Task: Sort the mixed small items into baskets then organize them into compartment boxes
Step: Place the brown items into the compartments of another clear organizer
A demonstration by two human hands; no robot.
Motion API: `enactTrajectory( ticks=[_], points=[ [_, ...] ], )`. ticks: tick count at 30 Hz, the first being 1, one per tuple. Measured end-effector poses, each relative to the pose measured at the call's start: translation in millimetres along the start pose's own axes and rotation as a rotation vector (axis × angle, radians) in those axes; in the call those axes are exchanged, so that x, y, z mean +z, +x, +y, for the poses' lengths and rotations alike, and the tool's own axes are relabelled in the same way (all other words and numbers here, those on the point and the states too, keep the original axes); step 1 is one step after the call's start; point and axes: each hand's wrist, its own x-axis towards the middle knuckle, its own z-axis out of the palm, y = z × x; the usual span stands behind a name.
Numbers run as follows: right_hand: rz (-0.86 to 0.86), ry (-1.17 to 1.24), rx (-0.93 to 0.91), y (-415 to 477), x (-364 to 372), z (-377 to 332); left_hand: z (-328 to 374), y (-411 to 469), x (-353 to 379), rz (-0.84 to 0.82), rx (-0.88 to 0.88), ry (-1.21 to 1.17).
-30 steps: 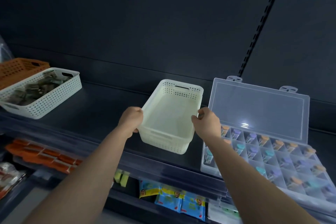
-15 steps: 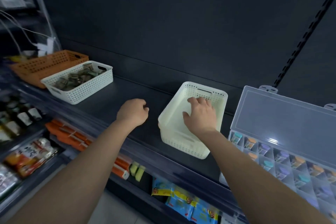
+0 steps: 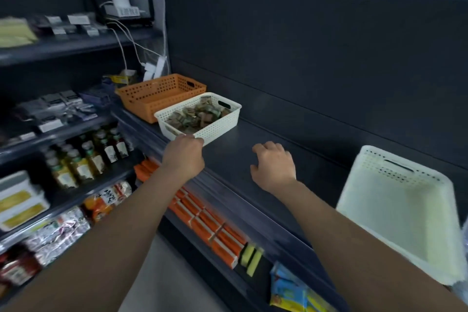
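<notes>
No label is sharp enough to read; the print on the bottles (image 3: 83, 157) and orange cartons (image 3: 207, 225) below is blurred. On the dark store shelf (image 3: 235, 159), the left hand (image 3: 183, 157) curls its fingers over the near rim of the white perforated basket (image 3: 228, 119) of mixed small items (image 3: 197, 115), which sits just in front of an orange basket (image 3: 157, 96). The right hand (image 3: 274, 167) hangs loosely curled, holding nothing. An empty cream basket (image 3: 395, 200) sits far right.

Legible text: none you can read with certainty. Orange-and-white packet (image 3: 111, 195), lower left shelf: dark printed characters, too blurred for you to make out. Bottle labels (image 3: 87, 162), white shelf tags (image 3: 78, 19) and blue packets (image 3: 287, 291): print is there, but nothing you could read off.
</notes>
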Motion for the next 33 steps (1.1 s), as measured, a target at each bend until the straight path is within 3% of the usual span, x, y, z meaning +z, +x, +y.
enactTrajectory(
  ticks=[7, 13, 24, 33],
  points=[
    [-0.079, -0.007, -0.004, 70, 31, -78, -91, 42, 3, -0.035, 0.002, 0.056],
    [-0.099, 0.006, 0.044, 125, 52, -105, -136, 94, 15, -0.028, 0.025, 0.037],
    [-0.058, 0.254, 0.409, 209, 97, -103, -163, 203, 53, -0.092, 0.025, -0.002],
    [0.032, 0.524, 0.698, 215, 108, -90, -173, 235, 77, -0.076, 0.065, -0.068]
  ],
)
